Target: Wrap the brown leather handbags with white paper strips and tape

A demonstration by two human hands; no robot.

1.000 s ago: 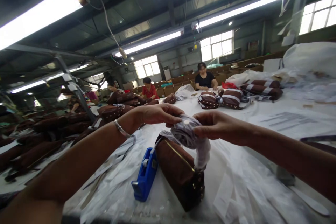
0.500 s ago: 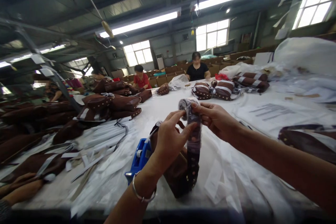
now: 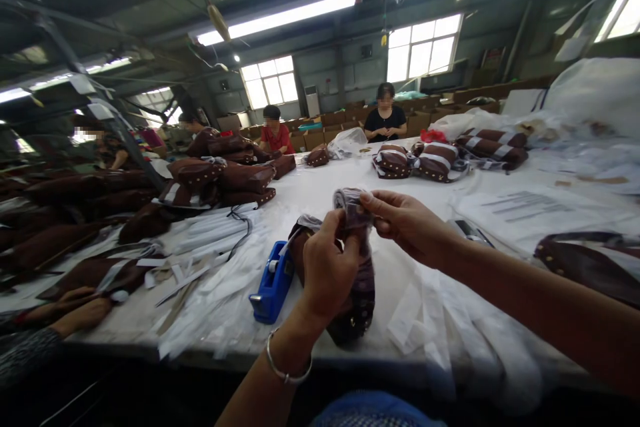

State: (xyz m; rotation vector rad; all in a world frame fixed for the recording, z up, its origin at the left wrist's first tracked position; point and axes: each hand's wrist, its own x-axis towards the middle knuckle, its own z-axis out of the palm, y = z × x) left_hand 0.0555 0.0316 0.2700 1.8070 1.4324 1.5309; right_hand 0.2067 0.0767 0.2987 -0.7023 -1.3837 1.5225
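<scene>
A dark brown strap [image 3: 365, 280] in clear plastic film rises from a brown studded bag [image 3: 343, 332] on the table. Its upper end is coiled into a roll [image 3: 354, 203]. My left hand [image 3: 327, 267], with a bangle on the wrist, pinches the strap and the roll's near side. At the roll's right edge, my right hand [image 3: 413, 223] grips it between thumb and fingers. The left hand hides much of the bag. Just left of the bag stands a blue tape dispenser [image 3: 273, 287].
Brown bags [image 3: 220, 177] are piled at the left, and several wrapped ones [image 3: 434, 161] lie at the back right. White strips [image 3: 433, 313] spread over the table's front. A co-worker's hands [image 3: 85, 307] work on a bag at the far left. Other people sit across the table.
The view has tilted down and shifted left. The coiled roll sits lower on the strap, closer to the bag, with both hands still on it.
</scene>
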